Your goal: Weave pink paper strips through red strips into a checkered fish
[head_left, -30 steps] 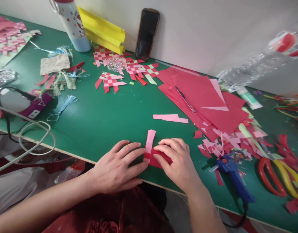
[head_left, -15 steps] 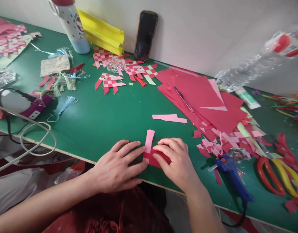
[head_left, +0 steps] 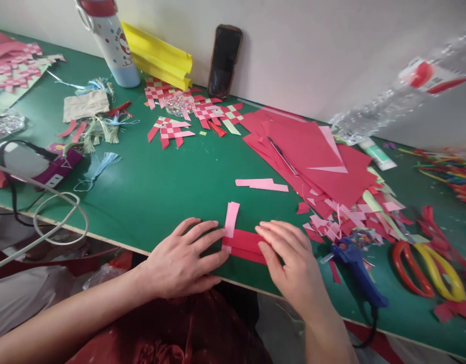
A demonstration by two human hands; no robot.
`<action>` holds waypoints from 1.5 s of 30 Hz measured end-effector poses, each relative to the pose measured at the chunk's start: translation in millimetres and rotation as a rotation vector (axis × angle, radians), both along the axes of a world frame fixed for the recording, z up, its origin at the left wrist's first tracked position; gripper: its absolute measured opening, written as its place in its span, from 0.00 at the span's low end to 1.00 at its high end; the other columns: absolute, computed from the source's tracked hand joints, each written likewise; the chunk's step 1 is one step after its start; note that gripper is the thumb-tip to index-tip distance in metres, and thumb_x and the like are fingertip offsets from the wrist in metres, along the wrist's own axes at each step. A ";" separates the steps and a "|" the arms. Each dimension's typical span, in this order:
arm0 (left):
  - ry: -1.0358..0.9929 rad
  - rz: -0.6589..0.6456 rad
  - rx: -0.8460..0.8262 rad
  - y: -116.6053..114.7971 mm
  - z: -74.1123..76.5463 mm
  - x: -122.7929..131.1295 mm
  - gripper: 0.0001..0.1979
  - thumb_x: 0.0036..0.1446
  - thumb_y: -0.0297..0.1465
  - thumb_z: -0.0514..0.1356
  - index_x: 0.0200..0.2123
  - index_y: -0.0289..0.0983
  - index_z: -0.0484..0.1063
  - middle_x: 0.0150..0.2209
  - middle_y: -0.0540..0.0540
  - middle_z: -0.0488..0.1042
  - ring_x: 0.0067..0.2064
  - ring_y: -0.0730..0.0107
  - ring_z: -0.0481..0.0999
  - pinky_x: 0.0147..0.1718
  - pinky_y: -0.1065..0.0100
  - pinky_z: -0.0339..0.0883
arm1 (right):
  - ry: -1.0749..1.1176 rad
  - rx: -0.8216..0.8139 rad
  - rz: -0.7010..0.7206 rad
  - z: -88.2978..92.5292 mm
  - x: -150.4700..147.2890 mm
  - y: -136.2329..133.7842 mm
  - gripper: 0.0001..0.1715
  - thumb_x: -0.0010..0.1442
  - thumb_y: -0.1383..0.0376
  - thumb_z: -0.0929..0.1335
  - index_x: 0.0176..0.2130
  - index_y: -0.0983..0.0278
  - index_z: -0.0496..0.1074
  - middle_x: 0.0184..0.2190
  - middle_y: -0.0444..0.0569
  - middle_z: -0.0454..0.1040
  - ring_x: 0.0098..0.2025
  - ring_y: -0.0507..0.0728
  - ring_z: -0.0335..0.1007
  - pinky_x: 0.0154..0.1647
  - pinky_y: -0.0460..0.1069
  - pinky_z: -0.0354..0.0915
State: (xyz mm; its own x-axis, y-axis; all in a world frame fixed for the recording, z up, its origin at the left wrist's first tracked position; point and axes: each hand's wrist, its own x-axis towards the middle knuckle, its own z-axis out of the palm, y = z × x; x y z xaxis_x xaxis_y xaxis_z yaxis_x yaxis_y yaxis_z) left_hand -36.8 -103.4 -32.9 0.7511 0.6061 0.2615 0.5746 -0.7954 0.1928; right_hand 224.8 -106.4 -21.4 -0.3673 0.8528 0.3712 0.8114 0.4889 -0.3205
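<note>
Right by the front edge of the desk [head_left: 172,182] lay the red paper [head_left: 244,240], pink paper [head_left: 231,220] jutting from its left end! The left hand [head_left: 187,258] fanned its fingers there; the right hand [head_left: 289,255] curled at the other end, pinching or not, I couldn't tell.

Between left hand [head_left: 191,260] and right hand [head_left: 293,260]: a flat red paper strip [head_left: 245,243] is now framed.
Behind: straight pink paper strips [head_left: 261,185] are laid.
Right: a blue pistol-shaped plastic glue gun [head_left: 359,270] is parked.
</note>
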 end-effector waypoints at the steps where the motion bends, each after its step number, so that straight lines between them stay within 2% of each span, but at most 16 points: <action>1: 0.001 0.002 -0.002 -0.2 -0.2 0.0 0.20 0.64 0.46 0.55 0.55 0.46 0.70 0.62 0.43 0.67 0.63 0.53 0.63 0.60 0.49 0.54 | -0.031 -0.014 0.033 0.2 -1.3 -4.9 0.16 0.67 0.66 0.65 0.54 0.60 0.72 0.51 0.51 0.77 0.56 0.61 0.67 0.57 0.60 0.62; 5: -0.002 0.009 -0.011 -0.8 -1.3 0.4 0.19 0.63 0.46 0.57 0.53 0.45 0.71 0.61 0.42 0.67 0.63 0.52 0.62 0.60 0.48 0.55 | -0.114 -0.058 0.050 -2.8 -8.7 -18.4 0.17 0.69 0.64 0.63 0.55 0.59 0.72 0.55 0.48 0.76 0.59 0.63 0.65 0.59 0.62 0.57; 9: -0.006 0.010 -0.024 -1.5 -1.4 0.2 0.20 0.62 0.46 0.58 0.54 0.46 0.70 0.61 0.42 0.66 0.64 0.51 0.61 0.61 0.47 0.55 | -0.113 -0.043 0.041 -7.4 -10.2 -19.1 0.16 0.69 0.64 0.64 0.54 0.59 0.73 0.55 0.47 0.76 0.59 0.62 0.65 0.60 0.62 0.56; 14: 0.037 -0.007 -0.053 -0.3 7.6 -2.7 0.25 0.61 0.48 0.60 0.58 0.45 0.68 0.63 0.38 0.63 0.67 0.46 0.57 0.63 0.41 0.50 | -0.084 -0.033 0.031 -9.3 -9.4 -17.6 0.15 0.68 0.63 0.65 0.53 0.59 0.74 0.54 0.45 0.76 0.58 0.62 0.66 0.59 0.61 0.57; 17: 0.103 -0.063 -0.044 6.9 17.2 -3.8 0.33 0.59 0.50 0.60 0.63 0.44 0.63 0.65 0.34 0.59 0.69 0.44 0.53 0.64 0.38 0.45 | -0.066 -0.023 0.034 -10.2 -9.5 -18.3 0.15 0.68 0.63 0.65 0.53 0.59 0.74 0.54 0.45 0.76 0.58 0.63 0.66 0.59 0.61 0.56; 21: 0.182 -0.191 -0.048 24.7 23.7 -2.5 0.37 0.58 0.56 0.55 0.67 0.51 0.55 0.70 0.35 0.50 0.71 0.46 0.47 0.65 0.39 0.42 | -0.065 -0.015 0.027 -11.0 -9.4 -19.1 0.15 0.68 0.62 0.64 0.52 0.59 0.74 0.54 0.45 0.76 0.58 0.62 0.66 0.59 0.61 0.56; 26: 0.224 -0.273 -0.106 39.4 19.5 -1.5 0.40 0.55 0.61 0.53 0.68 0.55 0.51 0.71 0.35 0.47 0.72 0.46 0.44 0.64 0.38 0.42 | -0.098 -0.025 0.029 -9.4 -9.5 -19.2 0.16 0.68 0.63 0.64 0.53 0.59 0.74 0.54 0.45 0.76 0.59 0.63 0.66 0.59 0.61 0.55; 35: 0.197 -0.281 -0.135 40.5 14.0 -3.4 0.42 0.52 0.62 0.55 0.68 0.57 0.51 0.73 0.40 0.40 0.71 0.44 0.45 0.66 0.41 0.39 | -0.086 -0.028 0.020 -7.3 -7.5 -19.3 0.15 0.70 0.61 0.63 0.52 0.59 0.73 0.54 0.43 0.76 0.59 0.60 0.66 0.61 0.60 0.52; 41: 0.200 -0.260 -0.137 39.9 10.1 -3.5 0.45 0.52 0.64 0.53 0.69 0.54 0.49 0.72 0.39 0.39 0.72 0.45 0.45 0.67 0.43 0.37 | -0.119 -0.036 0.026 -7.1 -6.1 -19.8 0.16 0.71 0.61 0.62 0.53 0.58 0.73 0.55 0.43 0.76 0.60 0.60 0.65 0.62 0.59 0.51; 43: 0.192 -0.251 -0.131 39.6 8.0 -4.3 0.48 0.52 0.64 0.52 0.70 0.49 0.47 0.72 0.37 0.40 0.72 0.46 0.45 0.67 0.44 0.36 | -0.126 -0.035 0.027 -7.2 -5.9 -19.3 0.17 0.71 0.61 0.61 0.53 0.59 0.73 0.55 0.43 0.76 0.59 0.60 0.65 0.62 0.59 0.50; 45: 0.185 -0.242 -0.123 39.4 6.4 -5.2 0.52 0.52 0.65 0.51 0.71 0.39 0.45 0.71 0.34 0.43 0.72 0.48 0.45 0.68 0.46 0.33 | -0.128 -0.037 0.030 -7.3 -6.0 -18.7 0.17 0.71 0.60 0.61 0.53 0.59 0.73 0.55 0.43 0.76 0.59 0.60 0.65 0.61 0.59 0.51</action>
State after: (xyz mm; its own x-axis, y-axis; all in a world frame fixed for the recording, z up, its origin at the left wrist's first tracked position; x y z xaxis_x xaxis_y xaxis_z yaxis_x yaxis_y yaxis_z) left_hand -41.9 -64.0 -26.5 0.9051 0.4230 0.0433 0.4062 -0.8902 0.2065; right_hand 218.9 -125.1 -28.6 -0.4353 0.8528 0.2884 0.8319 0.5035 -0.2333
